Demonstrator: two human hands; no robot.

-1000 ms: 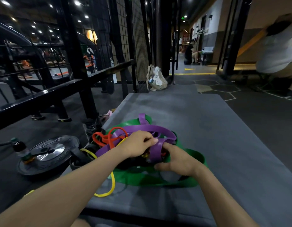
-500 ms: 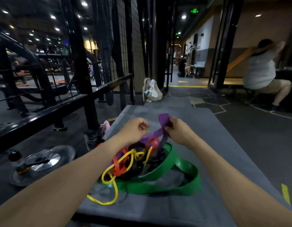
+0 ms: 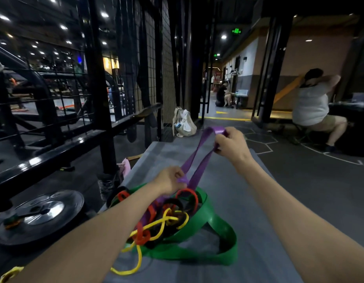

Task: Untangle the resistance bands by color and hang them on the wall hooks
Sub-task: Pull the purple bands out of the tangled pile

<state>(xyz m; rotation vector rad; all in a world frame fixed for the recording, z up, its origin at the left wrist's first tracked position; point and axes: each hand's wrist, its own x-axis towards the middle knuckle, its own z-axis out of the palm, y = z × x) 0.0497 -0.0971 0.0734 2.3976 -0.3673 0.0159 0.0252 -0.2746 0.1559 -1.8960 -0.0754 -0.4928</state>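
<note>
Gym floor, mid-sort: your right hand pinches the top loop of the purple band and holds it up and away from you, its two straps running taut down toward the heap, while your left hand curls its fingers around the same band low down, just above the tangle. The knot itself sits on the grey mat in front of you: a wide green band lies round the outside, with a red band, a yellow band and something black, hard to make out, wound together inside it; a yellow loop trails off toward the mat's near edge.

By the look of it, you are on the first separation, drawing purple free of the rest. Its lower end disappears into the heap under your left hand, so whether it is caught on red or yellow cannot be told. The next move likely calls for you to pin the pile with the left hand, feed the purple strap out through the other loops instead of yanking, and only then look for the hooks, which are not identifiable in this view; a black wire grid stands behind the mat
</note>
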